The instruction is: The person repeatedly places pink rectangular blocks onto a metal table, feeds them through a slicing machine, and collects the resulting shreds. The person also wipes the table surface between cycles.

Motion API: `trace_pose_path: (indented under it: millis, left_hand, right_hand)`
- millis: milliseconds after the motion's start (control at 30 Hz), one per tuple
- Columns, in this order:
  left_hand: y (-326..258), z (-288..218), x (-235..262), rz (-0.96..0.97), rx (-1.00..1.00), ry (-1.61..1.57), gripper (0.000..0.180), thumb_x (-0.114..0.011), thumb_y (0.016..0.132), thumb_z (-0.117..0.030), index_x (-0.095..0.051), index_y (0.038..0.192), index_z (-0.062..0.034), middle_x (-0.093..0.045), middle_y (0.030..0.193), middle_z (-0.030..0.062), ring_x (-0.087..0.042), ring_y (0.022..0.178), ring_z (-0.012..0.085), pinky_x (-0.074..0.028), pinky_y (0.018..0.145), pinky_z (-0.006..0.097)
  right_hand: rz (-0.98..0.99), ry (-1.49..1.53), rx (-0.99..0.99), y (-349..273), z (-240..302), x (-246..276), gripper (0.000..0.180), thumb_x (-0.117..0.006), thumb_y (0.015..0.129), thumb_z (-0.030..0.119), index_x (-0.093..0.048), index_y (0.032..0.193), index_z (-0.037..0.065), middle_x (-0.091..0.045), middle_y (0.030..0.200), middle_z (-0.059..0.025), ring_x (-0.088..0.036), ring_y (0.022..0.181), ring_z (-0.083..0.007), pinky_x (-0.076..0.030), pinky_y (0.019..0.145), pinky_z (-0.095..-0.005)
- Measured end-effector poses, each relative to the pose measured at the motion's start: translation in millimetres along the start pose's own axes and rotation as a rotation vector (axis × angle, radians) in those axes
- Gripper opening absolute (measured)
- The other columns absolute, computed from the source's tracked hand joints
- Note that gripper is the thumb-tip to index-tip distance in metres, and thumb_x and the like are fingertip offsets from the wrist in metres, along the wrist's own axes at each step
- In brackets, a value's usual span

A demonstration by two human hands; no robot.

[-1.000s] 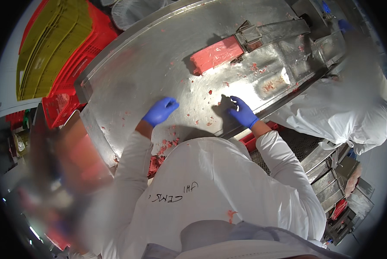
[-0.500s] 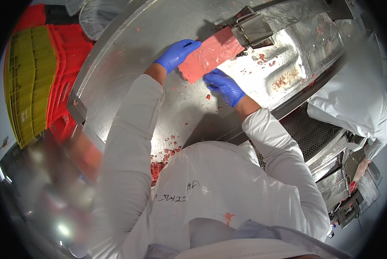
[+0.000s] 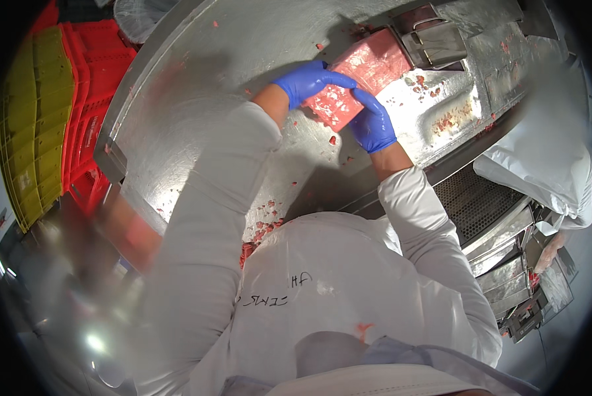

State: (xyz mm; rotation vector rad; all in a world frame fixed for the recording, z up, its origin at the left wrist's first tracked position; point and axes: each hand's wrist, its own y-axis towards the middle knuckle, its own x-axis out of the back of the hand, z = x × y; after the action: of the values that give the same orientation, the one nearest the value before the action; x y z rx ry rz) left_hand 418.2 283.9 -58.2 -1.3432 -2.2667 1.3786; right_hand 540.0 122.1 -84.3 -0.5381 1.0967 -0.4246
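Observation:
A pink-red rectangular block of meat (image 3: 376, 58), its surface shiny and wrinkled as if under clear film, lies aslant over the steel table (image 3: 256, 39). Around its near left edge curls my blue-gloved left hand (image 3: 312, 82), thumb over the top. My right hand (image 3: 373, 124), in a blue glove too, wraps the near right corner with its fingers partly hidden by the block. The thumbs almost meet on the top face. The block's far end sits against a steel box-like fixture (image 3: 434, 43) with a wire handle; whether they are joined cannot be told.
Red meat crumbs (image 3: 264, 228) lie scattered on the steel. Red crates (image 3: 94, 86) and a yellow crate stack (image 3: 32, 125) stand at left. A raised metal rim (image 3: 451, 158) edges the table beside a perforated panel (image 3: 477, 201). A person's white sleeve (image 3: 540, 165) is at right.
My right hand has risen from beside the block onto its near corner, and my left hand has moved right with its thumb over the top. Block and fixture appear farther right; the view shifted too.

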Motion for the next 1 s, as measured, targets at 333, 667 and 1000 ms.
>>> trace_pose_path:
  millis: [333,667,1000]
  left_hand:
    - [-29.8,46.8,7.5,-0.063,-0.098,0.058,0.035,-0.076,0.077,-0.023,-0.071,0.106,-0.0037,-0.067,0.104,0.0095,-0.062,0.101,0.0200,-0.049,0.090,0.033]
    - [-152.5,212.0,89.0,0.068,-0.185,0.052,0.045,-0.073,0.080,-0.020,-0.070,0.120,-0.0023,-0.071,0.108,0.0106,-0.066,0.099,0.0193,-0.052,0.092,0.035]
    - [-355.3,381.2,106.4,-0.749,-0.423,0.943,0.111,-0.091,0.064,-0.042,-0.041,0.157,-0.0068,-0.052,0.149,0.0228,-0.051,0.136,0.0429,-0.039,0.119,0.051]
  right_hand:
    - [-0.179,-0.139,-0.197,-32.8,-37.4,-30.1,0.051,-0.062,0.089,0.023,-0.062,0.130,-0.006,-0.073,0.122,-0.0189,-0.073,0.095,-0.0356,-0.057,0.082,-0.0396]
    - [0.106,-0.546,-0.565,-86.3,-193.4,-50.8,0.047,-0.070,0.097,0.037,-0.067,0.128,0.002,-0.072,0.125,-0.0133,-0.070,0.114,-0.0272,-0.054,0.095,-0.0384]
    - [0.205,-1.549,0.800,-30.2,-66.8,-112.2,0.051,-0.078,0.091,0.026,-0.063,0.134,0.003,-0.063,0.135,-0.0191,-0.059,0.130,-0.0366,-0.048,0.109,-0.0447]
